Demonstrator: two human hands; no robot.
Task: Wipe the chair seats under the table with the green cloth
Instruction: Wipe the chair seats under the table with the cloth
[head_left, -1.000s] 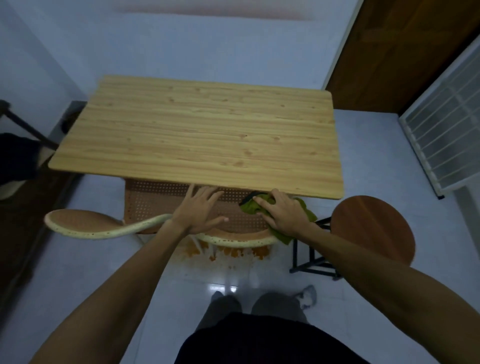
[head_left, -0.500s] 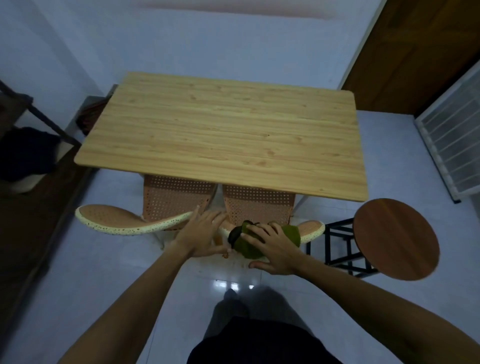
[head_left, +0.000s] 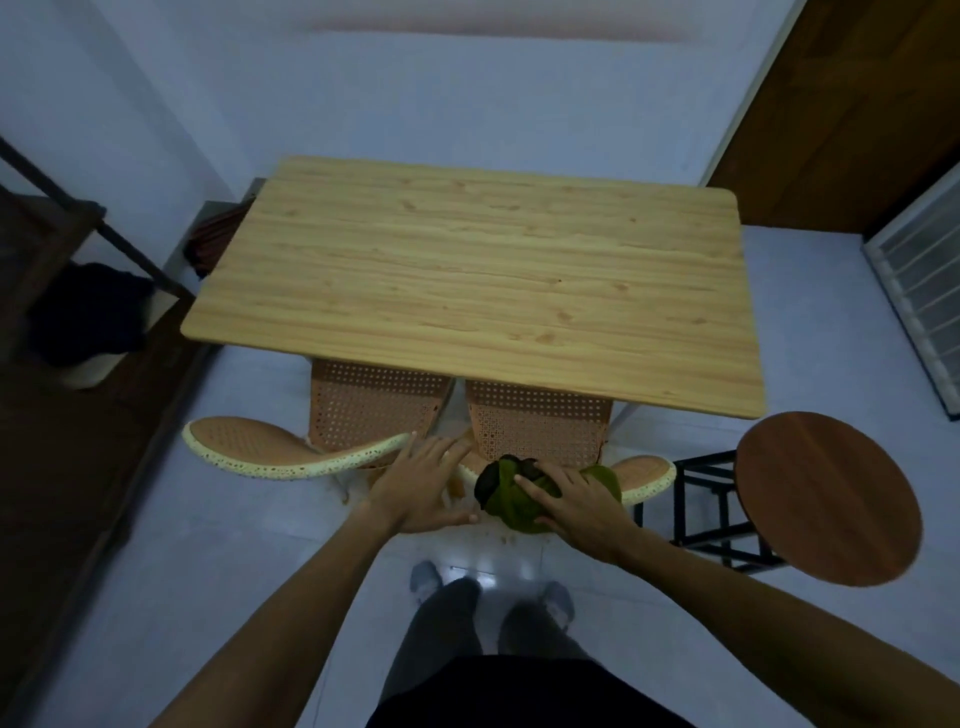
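Observation:
Two orange perforated chairs are tucked under the wooden table (head_left: 467, 291). The left chair (head_left: 363, 410) and the right chair (head_left: 540, 426) show their seats and cream-rimmed backrests near the table's front edge. My left hand (head_left: 421, 493) lies flat, fingers apart, on the backrest rim between the chairs. My right hand (head_left: 576, 504) presses the bunched green cloth (head_left: 511, 499) onto the right chair's backrest rim, its fingers spread over the cloth. The far parts of both seats are hidden under the tabletop.
A round brown stool (head_left: 826, 493) on a black frame stands at the right, close to the right chair. A dark rack with a dark bundle (head_left: 88, 312) is at the left. A white grille (head_left: 919, 312) leans at the far right. My feet (head_left: 488, 597) stand on the pale floor.
My view pulled back and up from the chairs. My right hand drew the cloth from the seat under the table edge back onto the backrest rim, and my left hand slid toward me.

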